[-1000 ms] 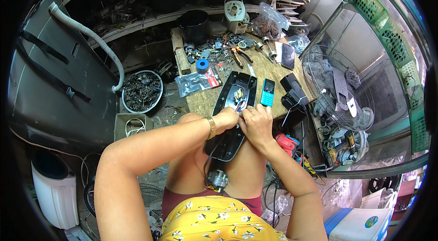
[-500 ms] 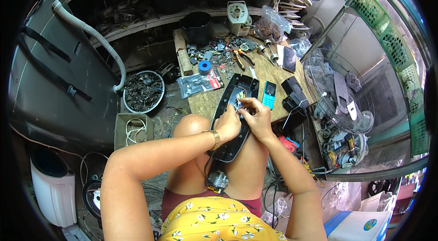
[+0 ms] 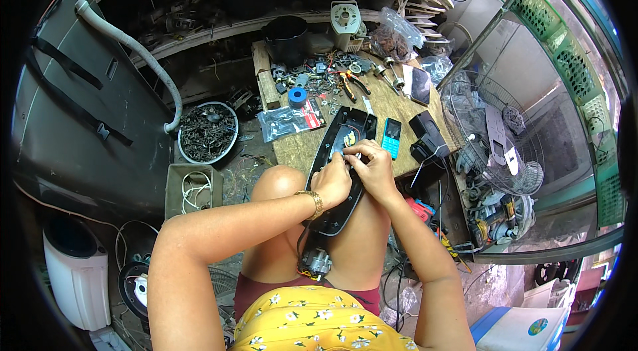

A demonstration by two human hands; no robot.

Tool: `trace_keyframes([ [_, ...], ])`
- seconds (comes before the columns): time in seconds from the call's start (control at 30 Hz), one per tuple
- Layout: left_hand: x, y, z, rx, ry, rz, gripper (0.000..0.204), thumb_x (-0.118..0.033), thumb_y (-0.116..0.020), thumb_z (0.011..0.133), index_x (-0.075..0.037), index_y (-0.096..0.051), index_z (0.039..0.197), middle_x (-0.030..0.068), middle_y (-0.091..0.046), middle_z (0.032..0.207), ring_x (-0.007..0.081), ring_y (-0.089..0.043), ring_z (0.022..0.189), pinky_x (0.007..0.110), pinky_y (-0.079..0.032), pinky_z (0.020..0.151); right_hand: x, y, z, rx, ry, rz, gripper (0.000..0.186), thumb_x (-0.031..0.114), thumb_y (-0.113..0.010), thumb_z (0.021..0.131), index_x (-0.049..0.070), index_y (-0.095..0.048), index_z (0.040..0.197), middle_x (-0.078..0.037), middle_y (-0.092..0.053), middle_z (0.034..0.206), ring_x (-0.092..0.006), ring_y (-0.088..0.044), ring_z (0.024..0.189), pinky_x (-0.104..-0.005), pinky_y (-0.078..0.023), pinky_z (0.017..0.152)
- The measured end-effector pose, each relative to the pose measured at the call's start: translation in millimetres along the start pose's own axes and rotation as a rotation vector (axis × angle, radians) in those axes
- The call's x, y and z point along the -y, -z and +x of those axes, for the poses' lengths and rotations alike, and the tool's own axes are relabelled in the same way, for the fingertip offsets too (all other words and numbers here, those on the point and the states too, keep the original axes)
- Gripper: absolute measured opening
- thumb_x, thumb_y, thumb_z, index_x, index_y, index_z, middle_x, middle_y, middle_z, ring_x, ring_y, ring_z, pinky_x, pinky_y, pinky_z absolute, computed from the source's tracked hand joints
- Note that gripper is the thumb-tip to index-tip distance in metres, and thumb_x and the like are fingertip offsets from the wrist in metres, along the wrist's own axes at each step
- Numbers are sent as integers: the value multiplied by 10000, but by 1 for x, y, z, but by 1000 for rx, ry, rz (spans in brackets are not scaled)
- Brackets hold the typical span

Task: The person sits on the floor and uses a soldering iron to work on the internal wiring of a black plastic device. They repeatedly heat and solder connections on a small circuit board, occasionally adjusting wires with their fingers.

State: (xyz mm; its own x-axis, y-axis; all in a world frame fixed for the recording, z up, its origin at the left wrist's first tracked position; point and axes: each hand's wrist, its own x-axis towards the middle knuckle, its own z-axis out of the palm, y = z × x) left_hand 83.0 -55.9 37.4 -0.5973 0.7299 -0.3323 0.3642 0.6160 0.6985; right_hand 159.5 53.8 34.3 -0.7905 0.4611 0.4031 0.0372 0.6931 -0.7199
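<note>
A long black plastic housing [image 3: 327, 220] lies open across my thighs, its far end against the wooden table. Inside its upper part are thin wires [image 3: 350, 139] with a pale connector. My left hand [image 3: 331, 178], with a gold watch [image 3: 314, 202] on its wrist, is closed in a pinch over the housing. My right hand [image 3: 372, 168] pinches from the other side, the fingertips almost meeting. Both pinch at the thin wires, though the fingers hide most of what is between them. A small metal motor [image 3: 317, 263] rests between my thighs at the housing's near end.
On the wooden table [image 3: 292, 150] lie a blue tape roll [image 3: 298, 97], pliers [image 3: 354, 85], a turquoise phone [image 3: 391, 139], a black adapter-like block [image 3: 425, 135] and many metal parts. A fan guard [image 3: 493, 132] stands right; a basin of screws [image 3: 209, 133] sits left.
Both hands have shifted slightly toward me, and the right fingertips have dropped lower, leaving more of the wires and pale connector in sight. The housing has stayed put.
</note>
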Motion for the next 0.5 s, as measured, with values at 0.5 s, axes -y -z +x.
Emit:
trace_keyframes([
  [0.5,-3,1,-1,-11,-3,7,329,-254,-410,983,-2,-483,1181,256,-676,1013,398,-647,987,511,-454,873,3,9,18,243,157,-305,93,73,-688,772,22,-692,849,-126,-670,826,-306,-580,791,-397,-461,743],
])
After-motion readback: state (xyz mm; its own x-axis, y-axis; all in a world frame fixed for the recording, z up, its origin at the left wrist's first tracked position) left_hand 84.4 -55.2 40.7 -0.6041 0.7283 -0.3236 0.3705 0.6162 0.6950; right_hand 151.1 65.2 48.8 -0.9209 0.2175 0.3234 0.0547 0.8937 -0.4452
